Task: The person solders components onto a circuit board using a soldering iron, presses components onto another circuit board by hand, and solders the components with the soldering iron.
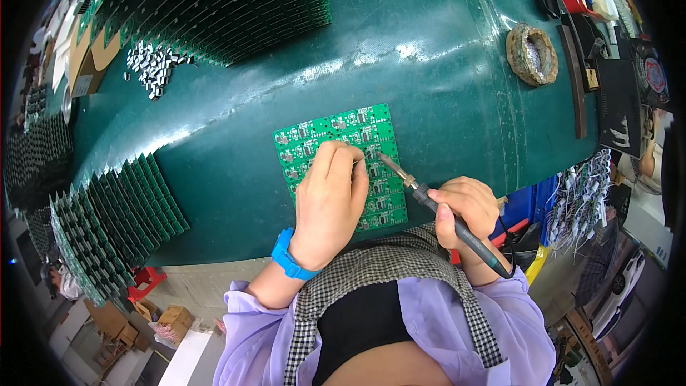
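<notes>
A green panel of joined circuit boards [384,209] lies flat on the green table, with small chips and parts in rows. My left hand [330,189], a blue band at its wrist, rests over the panel's middle and left. Its thumb and index finger pinch what looks like a thin wire, only a short bit of which shows. In my right hand [468,207] is a soldering iron [423,196], gripped by its dark handle. The iron slants up and left, its tip at the panel close to my left fingertips. Whether the tip touches a joint is too small to tell.
Tall stacks of circuit board panels stand at the far left [236,7] and near left [121,221]. Small metal parts [153,68] lie in a pile by the far stack. A round, crusted holder [532,55] sits at the right. Bundled wires [580,196] hang beyond the table's right edge.
</notes>
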`<state>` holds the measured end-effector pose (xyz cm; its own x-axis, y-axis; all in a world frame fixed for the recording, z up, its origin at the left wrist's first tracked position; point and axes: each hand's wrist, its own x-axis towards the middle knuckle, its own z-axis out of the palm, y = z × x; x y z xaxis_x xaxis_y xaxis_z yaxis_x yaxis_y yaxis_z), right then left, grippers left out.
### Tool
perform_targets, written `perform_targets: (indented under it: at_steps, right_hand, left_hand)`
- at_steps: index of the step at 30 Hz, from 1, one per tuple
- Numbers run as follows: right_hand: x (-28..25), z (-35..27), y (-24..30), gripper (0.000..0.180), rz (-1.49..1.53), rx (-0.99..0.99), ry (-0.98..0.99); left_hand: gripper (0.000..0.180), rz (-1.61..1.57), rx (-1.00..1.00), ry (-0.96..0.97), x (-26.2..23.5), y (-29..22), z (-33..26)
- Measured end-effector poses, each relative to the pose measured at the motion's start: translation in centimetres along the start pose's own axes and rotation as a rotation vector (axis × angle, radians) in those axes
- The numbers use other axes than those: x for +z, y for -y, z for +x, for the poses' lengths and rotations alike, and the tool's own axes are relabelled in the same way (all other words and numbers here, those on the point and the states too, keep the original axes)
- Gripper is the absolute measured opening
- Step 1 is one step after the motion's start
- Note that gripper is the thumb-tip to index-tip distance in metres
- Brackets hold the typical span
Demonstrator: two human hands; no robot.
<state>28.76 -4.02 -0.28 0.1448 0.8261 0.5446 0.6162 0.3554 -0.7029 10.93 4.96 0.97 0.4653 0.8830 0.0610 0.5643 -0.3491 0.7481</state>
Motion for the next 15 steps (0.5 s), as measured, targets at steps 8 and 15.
perform_targets:
  at_steps: [8, 15]
  right_hand:
    - [0.11, 0.17, 0.17, 0.01, 0.004, -0.008, 0.024]
    - [-0.09, -0.45, 0.68, 0.011, 0.005, -0.001, 0.038]
  left_hand:
    - [0.012, -0.005, 0.03, -0.003, 0.17, -0.1, 0.01]
    - [0.01, 0.028, 0.051, 0.018, 0.39, -0.25, -0.41]
